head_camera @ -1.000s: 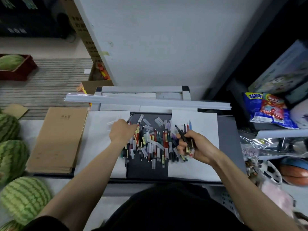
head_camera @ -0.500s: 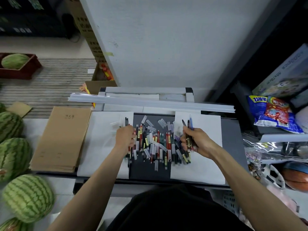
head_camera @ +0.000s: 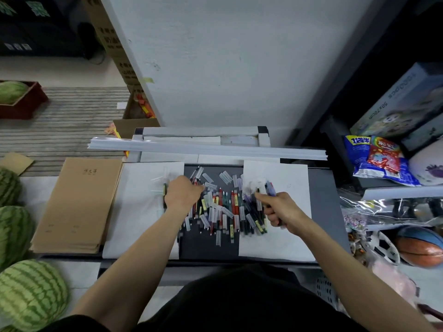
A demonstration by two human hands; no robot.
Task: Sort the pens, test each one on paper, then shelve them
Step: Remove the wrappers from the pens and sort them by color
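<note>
A pile of pens (head_camera: 223,207) and clear caps lies on the dark tabletop (head_camera: 208,248) between two white sheets. My left hand (head_camera: 183,194) rests at the pile's left edge, fingers curled, with a dark pen with a yellow label (head_camera: 165,192) at its left side over the left sheet (head_camera: 141,224). At the pile's right edge, my right hand (head_camera: 281,210) grips a bundle of pens; blue pen ends (head_camera: 269,186) stick out above it. Its index finger points into the pile. Below it lies the right sheet (head_camera: 282,245).
A stack of brown notebooks (head_camera: 81,202) lies left of the sheets, with watermelons (head_camera: 31,291) further left. Long white strips (head_camera: 206,148) cross the table's far edge. On the right, shelves hold a snack bag (head_camera: 376,159), boxes and a basketball (head_camera: 419,245).
My left hand has brought a dark pen down from above the pile to the left sheet. The right hand keeps its bundle and now stretches its index finger into the pile.
</note>
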